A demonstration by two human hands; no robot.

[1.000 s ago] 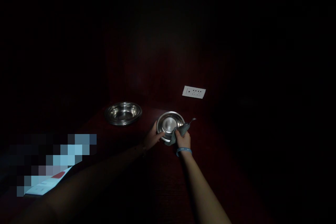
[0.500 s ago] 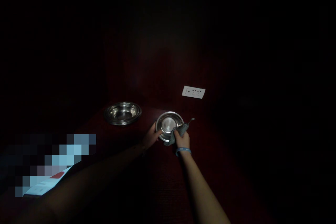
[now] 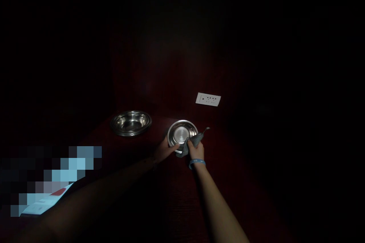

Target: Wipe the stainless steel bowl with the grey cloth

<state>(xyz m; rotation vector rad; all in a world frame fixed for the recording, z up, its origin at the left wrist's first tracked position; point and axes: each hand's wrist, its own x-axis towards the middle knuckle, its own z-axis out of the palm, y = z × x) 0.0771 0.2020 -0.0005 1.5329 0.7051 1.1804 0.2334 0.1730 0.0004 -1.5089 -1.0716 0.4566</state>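
A small shiny metal bowl [image 3: 181, 133] is held up between my two hands, its inside facing me. My left hand [image 3: 165, 149] grips the bowl's lower left rim, with the thumb over the edge. On the lower right rim, my right hand [image 3: 196, 149] pinches a grey-green cloth [image 3: 184, 149] against the bowl. One thin corner of the cloth sticks out past the fingers to the right. A blue wristband [image 3: 197, 163] circles my right wrist. The fingers behind the bowl are hidden.
A stack of wider metal dishes [image 3: 131, 123] sits at the left on the dark red table [image 3: 182, 197]. Behind the bowl, a white socket plate [image 3: 208, 99] shows on the dark red surface. A lit screen [image 3: 42, 203], partly pixelated, lies at the lower left. Surroundings are very dark.
The bowl has tilted slightly, and my left thumb has slid a little further right along its rim. The whole view has shifted slightly. Both hands keep their hold.
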